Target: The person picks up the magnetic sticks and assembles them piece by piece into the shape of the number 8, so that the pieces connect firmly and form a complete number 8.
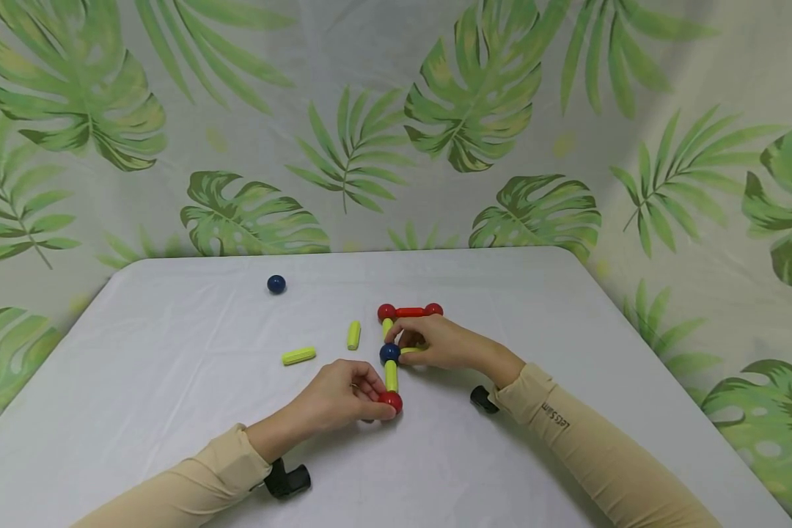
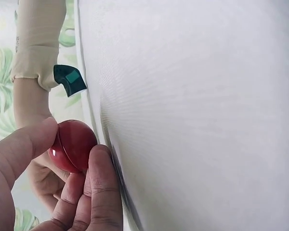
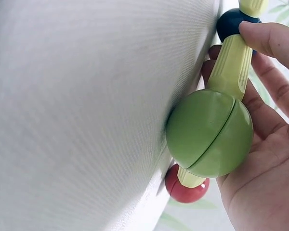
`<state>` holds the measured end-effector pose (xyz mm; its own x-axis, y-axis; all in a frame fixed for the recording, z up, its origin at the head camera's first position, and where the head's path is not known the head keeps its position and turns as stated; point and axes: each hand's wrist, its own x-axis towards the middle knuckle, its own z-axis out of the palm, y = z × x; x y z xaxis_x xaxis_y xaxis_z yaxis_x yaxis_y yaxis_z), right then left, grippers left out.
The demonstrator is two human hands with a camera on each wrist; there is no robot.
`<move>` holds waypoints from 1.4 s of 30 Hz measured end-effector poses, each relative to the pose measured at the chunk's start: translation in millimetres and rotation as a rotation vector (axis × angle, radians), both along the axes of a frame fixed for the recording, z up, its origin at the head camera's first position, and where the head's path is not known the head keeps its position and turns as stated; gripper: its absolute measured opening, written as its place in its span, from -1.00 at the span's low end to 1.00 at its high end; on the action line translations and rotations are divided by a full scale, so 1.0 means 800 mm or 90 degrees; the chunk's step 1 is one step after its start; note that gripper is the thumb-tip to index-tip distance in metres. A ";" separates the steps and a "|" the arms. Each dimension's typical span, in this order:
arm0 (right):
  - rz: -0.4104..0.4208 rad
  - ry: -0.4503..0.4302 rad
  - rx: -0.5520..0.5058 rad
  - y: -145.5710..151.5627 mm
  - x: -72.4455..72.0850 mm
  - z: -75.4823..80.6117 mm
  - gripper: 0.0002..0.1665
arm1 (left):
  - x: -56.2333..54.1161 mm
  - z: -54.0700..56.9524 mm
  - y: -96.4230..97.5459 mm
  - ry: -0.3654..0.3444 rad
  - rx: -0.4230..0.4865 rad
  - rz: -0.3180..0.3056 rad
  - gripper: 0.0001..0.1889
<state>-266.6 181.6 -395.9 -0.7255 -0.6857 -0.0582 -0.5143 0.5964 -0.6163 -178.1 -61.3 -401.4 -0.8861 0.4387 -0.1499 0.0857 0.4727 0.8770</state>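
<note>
Balls and ribbed rods are joined into one figure on the white table. My left hand pinches its near red ball between thumb and fingers. From that ball a yellow rod runs to the blue ball. My right hand grips the blue ball, thumb on its side. A second yellow rod leads from it to a green ball close to the palm, hidden in the head view. Farther back, another yellow rod meets a red ball.
A red rod links that back red ball to another red ball. Two loose yellow rods, one upright in view and one slanted, lie to the left. A loose blue ball sits farther back. Leaf-patterned cloth hangs behind the table.
</note>
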 end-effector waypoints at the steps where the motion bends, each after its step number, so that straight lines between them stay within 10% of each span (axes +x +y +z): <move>1: -0.001 -0.002 -0.001 0.000 0.000 0.000 -0.63 | 0.000 0.000 0.000 -0.002 0.001 0.001 -0.70; 42: -0.004 -0.012 0.013 -0.003 -0.001 0.003 -0.63 | 0.002 0.000 0.004 -0.009 0.007 -0.024 -0.74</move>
<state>-267.5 179.6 -393.8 -0.7289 -0.6792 -0.0857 -0.4984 0.6123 -0.6138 -176.8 -57.8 -401.6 -0.8669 0.4732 -0.1571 0.0909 0.4599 0.8833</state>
